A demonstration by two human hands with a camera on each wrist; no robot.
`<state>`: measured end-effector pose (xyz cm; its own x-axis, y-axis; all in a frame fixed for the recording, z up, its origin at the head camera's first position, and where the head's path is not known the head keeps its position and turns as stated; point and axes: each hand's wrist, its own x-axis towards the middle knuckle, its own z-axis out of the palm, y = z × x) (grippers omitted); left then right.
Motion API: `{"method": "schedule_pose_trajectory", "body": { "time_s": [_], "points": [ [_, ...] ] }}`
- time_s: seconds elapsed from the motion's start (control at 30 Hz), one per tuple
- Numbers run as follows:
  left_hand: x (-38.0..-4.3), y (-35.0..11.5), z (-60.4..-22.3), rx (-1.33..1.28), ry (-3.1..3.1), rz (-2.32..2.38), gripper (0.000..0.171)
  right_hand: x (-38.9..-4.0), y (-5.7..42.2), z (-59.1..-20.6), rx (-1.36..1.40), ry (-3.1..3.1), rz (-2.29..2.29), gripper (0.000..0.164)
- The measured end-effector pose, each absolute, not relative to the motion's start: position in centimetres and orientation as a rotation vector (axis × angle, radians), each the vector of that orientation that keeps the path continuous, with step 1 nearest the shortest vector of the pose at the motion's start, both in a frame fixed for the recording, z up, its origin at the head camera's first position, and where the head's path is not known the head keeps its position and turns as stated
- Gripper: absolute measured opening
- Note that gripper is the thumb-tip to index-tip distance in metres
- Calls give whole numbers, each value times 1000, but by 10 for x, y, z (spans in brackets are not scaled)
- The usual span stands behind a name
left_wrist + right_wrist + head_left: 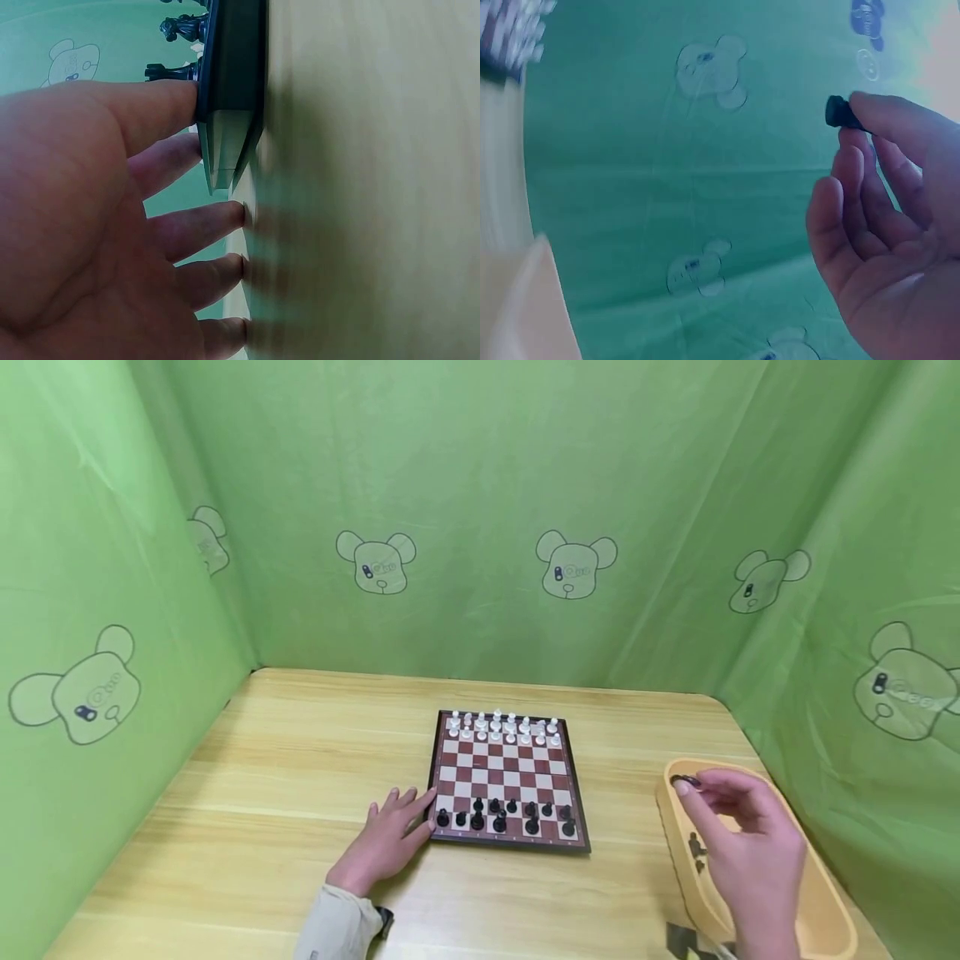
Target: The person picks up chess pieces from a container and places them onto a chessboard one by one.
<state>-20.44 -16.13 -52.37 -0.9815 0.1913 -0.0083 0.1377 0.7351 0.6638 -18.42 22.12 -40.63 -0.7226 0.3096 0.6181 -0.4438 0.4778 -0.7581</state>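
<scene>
A chessboard (502, 768) with red and white squares lies on the table. White chess pieces (497, 727) stand in two rows on its far side, black ones (499, 821) on its near side. My left hand (390, 839) rests at the board's near left corner; in the left wrist view, the thumb and index finger touch the board's edge (232, 75) and the other fingertips meet the table. Above the bin, my right hand (750, 839) pinches a black chess piece (841, 112) between thumb and fingertips; its exact type is hidden.
An orange plastic bin (828, 914) stands at the table's right, with a few black pieces (697, 847) inside. A dark object (681, 939) shows by the right wrist. Green fabric walls (480, 485) with bear-head drawings surround the wooden table (300, 760).
</scene>
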Motion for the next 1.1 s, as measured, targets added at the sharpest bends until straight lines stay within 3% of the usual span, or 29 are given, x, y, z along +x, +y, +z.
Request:
{"method": "schedule_pose_trajectory", "body": {
  "time_s": [0.47, 1.1],
  "points": [
    [-204, -160, -521, 270, 2863, 1058, 53, -195, 156, -422, 258, -1870, 1466, 22],
    [-205, -160, -524, 271, 2864, 1054, 53, -223, 148, -486, 161, -2159, 1351, 25]
  ]
}}
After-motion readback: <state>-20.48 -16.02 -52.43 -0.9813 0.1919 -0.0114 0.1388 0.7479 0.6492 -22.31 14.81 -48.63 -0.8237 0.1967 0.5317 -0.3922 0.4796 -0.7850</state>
